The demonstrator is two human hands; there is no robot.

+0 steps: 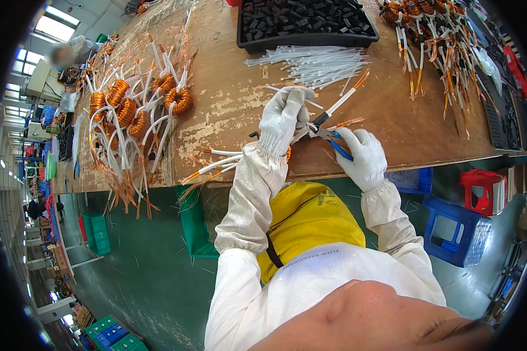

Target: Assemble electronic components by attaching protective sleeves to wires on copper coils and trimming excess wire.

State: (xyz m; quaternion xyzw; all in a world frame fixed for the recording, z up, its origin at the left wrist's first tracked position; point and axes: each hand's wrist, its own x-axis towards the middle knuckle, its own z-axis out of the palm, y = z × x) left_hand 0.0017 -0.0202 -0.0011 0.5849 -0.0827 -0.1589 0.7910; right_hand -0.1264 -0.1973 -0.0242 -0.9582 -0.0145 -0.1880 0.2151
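Observation:
My left hand (286, 114), in a white glove, is closed with its fingers pinched together. A thin white cable tie (315, 105) sticks out on either side of those fingers. In my gloved right hand (363, 157) is a pair of blue-handled cutting pliers (338, 146). The pliers' jaws are at the white-sleeved leads (341, 103) of a copper coil, beside a black sleeve (320, 119). Most of that coil (288, 153) is hidden behind my left wrist. More leads with bare copper ends (214, 166) come out to the left of my forearm.
Several wound copper coils (126, 111) lie at the left of the worn wooden table (228, 76). Loose white cable ties (316, 65) lie near a black tray (307, 42) of small black parts. More coils (418, 11) sit far right. Blue (459, 231) and red stools (480, 190) stand on the floor.

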